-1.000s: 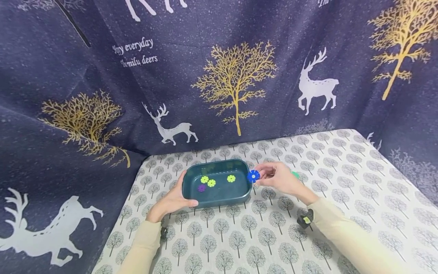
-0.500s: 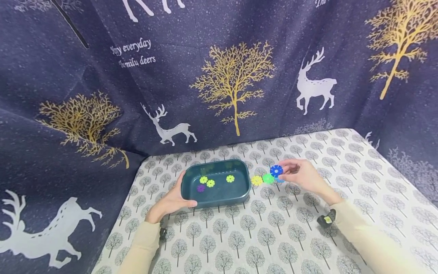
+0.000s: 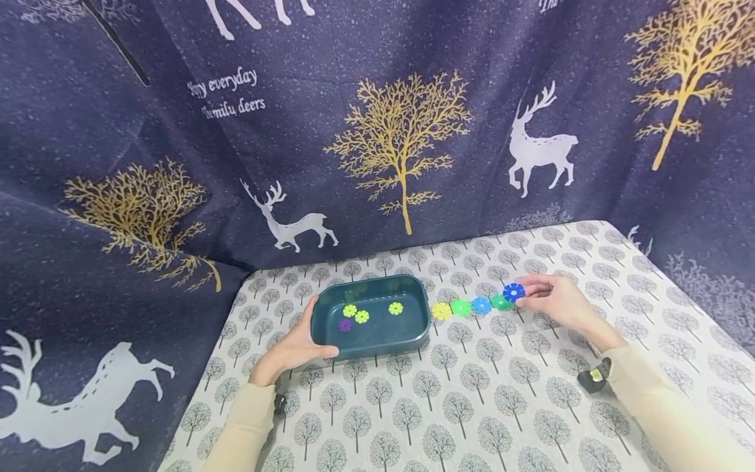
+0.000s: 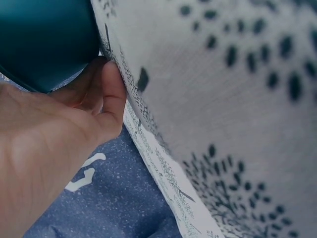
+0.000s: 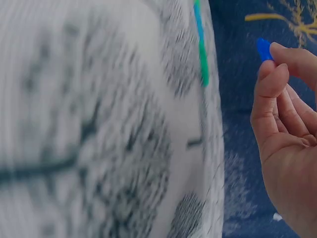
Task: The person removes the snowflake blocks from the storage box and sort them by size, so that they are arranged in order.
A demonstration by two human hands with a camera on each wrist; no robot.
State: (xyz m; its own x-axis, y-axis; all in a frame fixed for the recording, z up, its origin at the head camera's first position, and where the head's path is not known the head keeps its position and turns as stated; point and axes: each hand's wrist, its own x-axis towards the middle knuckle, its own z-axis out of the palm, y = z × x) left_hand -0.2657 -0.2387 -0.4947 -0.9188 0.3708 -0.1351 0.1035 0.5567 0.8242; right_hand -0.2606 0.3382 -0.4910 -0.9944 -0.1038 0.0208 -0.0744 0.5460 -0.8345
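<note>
My right hand (image 3: pixel 560 305) pinches a dark blue notched snowflake disc (image 3: pixel 514 293) between thumb and fingertips, above the cloth; the right wrist view shows the disc (image 5: pixel 264 48) edge-on. Just below and left of it, a row lies on the table: a yellow disc (image 3: pixel 441 311), a light green disc (image 3: pixel 461 308), a light blue disc (image 3: pixel 481 305) and a darker green disc (image 3: pixel 501 302), partly covered. My left hand (image 3: pixel 293 349) grips the left end of a dark teal tray (image 3: pixel 377 344), its thumb at the front. Inside lie several yellow-green discs (image 3: pixel 396 308) and a purple disc (image 3: pixel 345 325).
A pale tablecloth (image 3: pixel 413 413) printed with trees covers the table. Behind it and at the left hangs a dark blue curtain (image 3: pixel 377 170) with deer and gold trees. The row of discs starts beside the tray's right end.
My right hand has carried the dark blue disc rightward from the tray's right rim, along the row, to its right end. The left hand stays on the tray.
</note>
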